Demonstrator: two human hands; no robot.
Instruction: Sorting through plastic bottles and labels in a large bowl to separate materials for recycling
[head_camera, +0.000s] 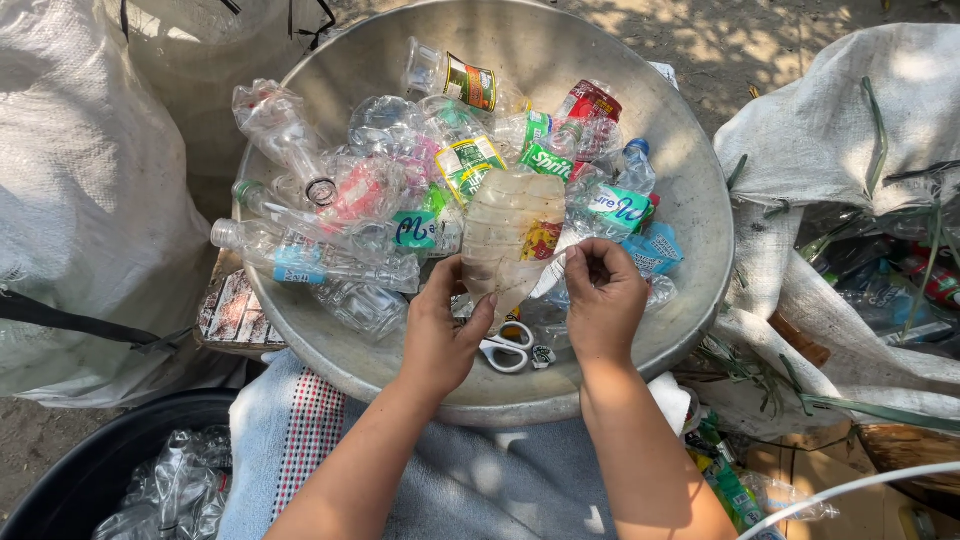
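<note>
My left hand (440, 330) grips the lower end of a crushed clear plastic bottle (510, 235) held over a large metal basin (690, 210). My right hand (600, 305) pinches a clear strip of the bottle's label film (552, 272) at the bottle's right side. White-handled scissors (507, 350) lie on the basin floor just below and between my hands. Behind the bottle, several crushed clear bottles with green, red and blue labels (400, 190) are heaped in the basin.
A big white sack (80, 200) stands at the left. A second white sack (850, 130) at the right holds more bottles. A black tub (90, 470) with clear plastic sits at the lower left. A blue and checked cloth (290, 430) covers my lap.
</note>
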